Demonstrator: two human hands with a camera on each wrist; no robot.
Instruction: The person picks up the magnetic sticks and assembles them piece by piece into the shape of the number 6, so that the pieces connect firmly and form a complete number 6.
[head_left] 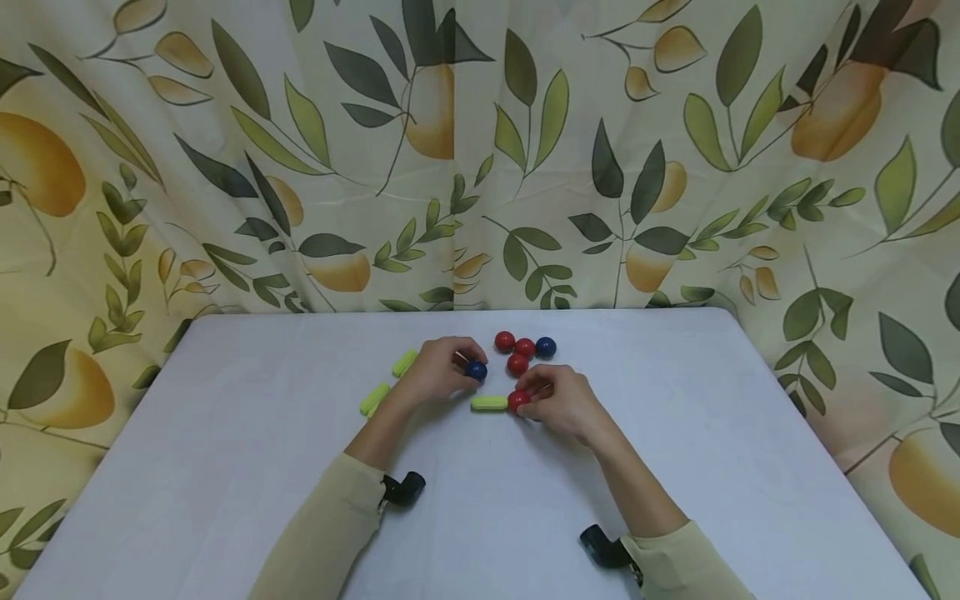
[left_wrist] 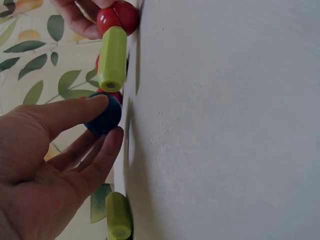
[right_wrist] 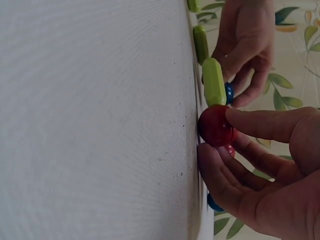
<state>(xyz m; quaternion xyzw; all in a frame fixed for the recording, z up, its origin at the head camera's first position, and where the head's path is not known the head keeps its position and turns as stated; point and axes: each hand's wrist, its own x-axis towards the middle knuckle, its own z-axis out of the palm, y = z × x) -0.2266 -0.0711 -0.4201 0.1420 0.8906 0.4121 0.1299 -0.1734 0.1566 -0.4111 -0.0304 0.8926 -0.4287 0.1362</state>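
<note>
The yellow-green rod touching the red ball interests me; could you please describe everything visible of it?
The yellow-green rod is short and faceted, plastic-looking, with a small grey spot in its free end. It is roughly level, pointing left from the red ball, which touches its other end and is pinched by the right hand. I cannot tell whether it touches the table.

Plain beige sleeves [head_left: 318,537], bare hands [head_left: 441,368]
A stubby, rounded black camera [head_left: 406,489] juts from each cuff [head_left: 366,477] (one per wrist); its fastening [head_left: 386,490], too small to judge well, seems dark.
</note>
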